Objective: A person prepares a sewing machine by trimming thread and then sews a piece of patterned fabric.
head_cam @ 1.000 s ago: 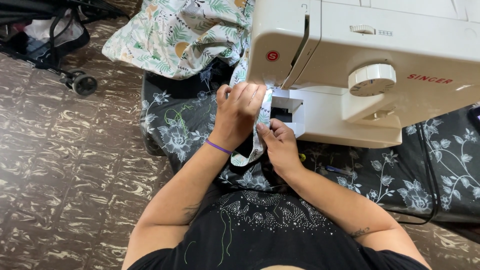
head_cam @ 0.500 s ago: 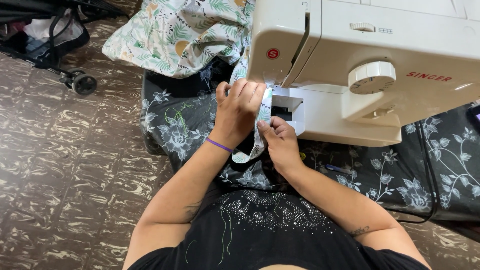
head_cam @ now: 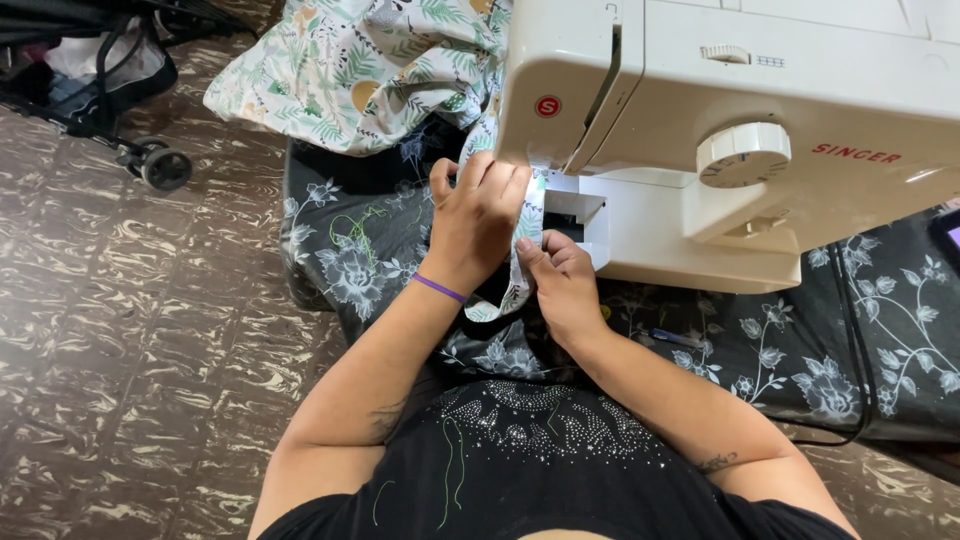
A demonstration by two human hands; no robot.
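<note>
Cream sewing machine [head_cam: 760, 150] on a dark floral cloth [head_cam: 800, 340], leafy fabric [head_cam: 350, 70] heaped behind. Left hand [head_cam: 475, 220] and right hand [head_cam: 560, 280] at the needle end, each pinching a narrow printed strip [head_cam: 527, 240] running between them, under the machine's head.

Both hands work at the white sewing machine [head_cam: 740, 150] — the left hand [head_cam: 478, 220] lies over a narrow leaf-print fabric strip [head_cam: 527, 235], the right hand [head_cam: 562, 280] pinches it just below, on dark floral cloth [head_cam: 800, 350].
</note>
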